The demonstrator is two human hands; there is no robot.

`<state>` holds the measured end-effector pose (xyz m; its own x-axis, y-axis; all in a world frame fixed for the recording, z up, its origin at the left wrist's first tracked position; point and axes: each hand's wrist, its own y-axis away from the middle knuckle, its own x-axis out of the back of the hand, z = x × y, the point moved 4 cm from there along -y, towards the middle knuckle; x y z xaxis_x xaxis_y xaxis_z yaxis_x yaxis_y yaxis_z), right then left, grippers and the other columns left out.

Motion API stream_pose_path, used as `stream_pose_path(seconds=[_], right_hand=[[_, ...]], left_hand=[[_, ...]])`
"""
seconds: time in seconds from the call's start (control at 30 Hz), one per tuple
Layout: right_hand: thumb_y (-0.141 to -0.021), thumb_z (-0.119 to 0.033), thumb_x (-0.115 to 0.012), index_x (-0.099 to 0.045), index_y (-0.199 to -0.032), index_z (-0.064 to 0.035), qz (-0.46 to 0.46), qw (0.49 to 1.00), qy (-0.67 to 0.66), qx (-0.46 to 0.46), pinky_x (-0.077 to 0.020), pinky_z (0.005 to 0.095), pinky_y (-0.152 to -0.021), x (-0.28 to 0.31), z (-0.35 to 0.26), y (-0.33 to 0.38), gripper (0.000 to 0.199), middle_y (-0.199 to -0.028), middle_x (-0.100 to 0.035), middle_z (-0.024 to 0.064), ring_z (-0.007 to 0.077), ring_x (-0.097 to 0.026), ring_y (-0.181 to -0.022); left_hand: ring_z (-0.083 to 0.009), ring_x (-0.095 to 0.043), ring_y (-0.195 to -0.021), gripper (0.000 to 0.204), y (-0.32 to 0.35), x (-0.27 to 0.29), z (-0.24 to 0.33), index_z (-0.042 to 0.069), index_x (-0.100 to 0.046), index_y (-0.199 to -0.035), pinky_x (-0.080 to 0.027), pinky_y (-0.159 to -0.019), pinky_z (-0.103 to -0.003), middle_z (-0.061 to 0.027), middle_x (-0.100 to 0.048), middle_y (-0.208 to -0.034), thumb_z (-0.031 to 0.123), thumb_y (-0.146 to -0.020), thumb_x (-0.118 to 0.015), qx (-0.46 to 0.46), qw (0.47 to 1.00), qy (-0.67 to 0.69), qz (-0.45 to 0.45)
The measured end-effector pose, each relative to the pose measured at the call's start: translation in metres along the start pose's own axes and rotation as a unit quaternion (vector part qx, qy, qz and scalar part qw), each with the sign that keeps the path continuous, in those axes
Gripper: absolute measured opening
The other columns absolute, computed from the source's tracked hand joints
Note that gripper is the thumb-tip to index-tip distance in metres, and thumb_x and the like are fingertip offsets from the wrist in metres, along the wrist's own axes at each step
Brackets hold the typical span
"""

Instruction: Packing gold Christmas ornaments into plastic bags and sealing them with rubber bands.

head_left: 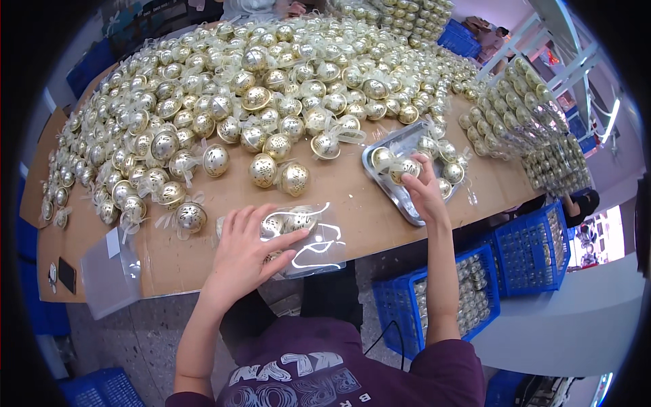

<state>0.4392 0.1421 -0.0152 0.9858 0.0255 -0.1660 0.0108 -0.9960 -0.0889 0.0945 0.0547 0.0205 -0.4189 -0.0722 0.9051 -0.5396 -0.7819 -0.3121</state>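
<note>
Now your brown cardboard table [380,217] holds a huge heap [271,74] of shiny gold balls with cut-out holes and thin ribbons. Blue plastic crates [536,247] with grid walls sit on your right. Your left hand [247,251] lies flat, fingers spread wide, on a clear crinkly bag [315,247] with balls inside. Your right hand [422,186] pinches one round ball [405,167] over the grey metal tray [380,176].

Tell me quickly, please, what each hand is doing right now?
Left hand: open, fingers spread flat on a clear plastic box of gold ornament balls.
Right hand: closed on a gold ball over the metal tray.
</note>
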Motion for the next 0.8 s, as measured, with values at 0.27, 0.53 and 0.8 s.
stream_pose_path(seconds=[0.27,0.53,0.8], right_hand=[[-0.064,0.0,-0.084,-0.051,-0.116,-0.0045,0.081,0.937,0.288,0.179,-0.0489,0.0285,-0.088,-0.013,-0.035,0.028,0.062,-0.111,-0.053,0.0042,0.0145,-0.054,-0.104],[-0.069,0.001,-0.08,-0.05,-0.12,0.0012,-0.022,0.984,0.179,0.002,-0.0495,0.0272,-0.089,-0.023,-0.007,0.056,0.059,-0.112,-0.057,0.0045,0.0138,-0.056,-0.105],[-0.073,0.007,-0.075,-0.048,-0.126,0.0047,-0.101,0.97,0.198,-0.095,-0.0535,0.0284,-0.084,-0.071,0.028,0.084,0.06,-0.11,-0.059,0.0102,0.0164,-0.062,-0.098]], left_hand=[[-0.033,-0.041,-0.118,0.034,0.003,-0.001,0.004,0.035,-0.066,-0.118,-0.029,-0.103,-0.045,-0.0114,-0.048,-0.129,0.036,-0.084,-0.063,-0.007,1.0,-0.006,0.006],[-0.0335,-0.041,-0.119,0.035,0.003,-0.002,0.0,0.035,-0.065,-0.119,-0.029,-0.104,-0.045,-0.0114,-0.048,-0.129,0.037,-0.085,-0.062,0.013,1.0,-0.001,-0.007],[-0.0348,-0.043,-0.118,0.035,0.002,-0.005,-0.005,0.038,-0.062,-0.123,-0.029,-0.104,-0.046,-0.0134,-0.049,-0.128,0.039,-0.088,-0.058,0.004,1.0,0.001,-0.003]])
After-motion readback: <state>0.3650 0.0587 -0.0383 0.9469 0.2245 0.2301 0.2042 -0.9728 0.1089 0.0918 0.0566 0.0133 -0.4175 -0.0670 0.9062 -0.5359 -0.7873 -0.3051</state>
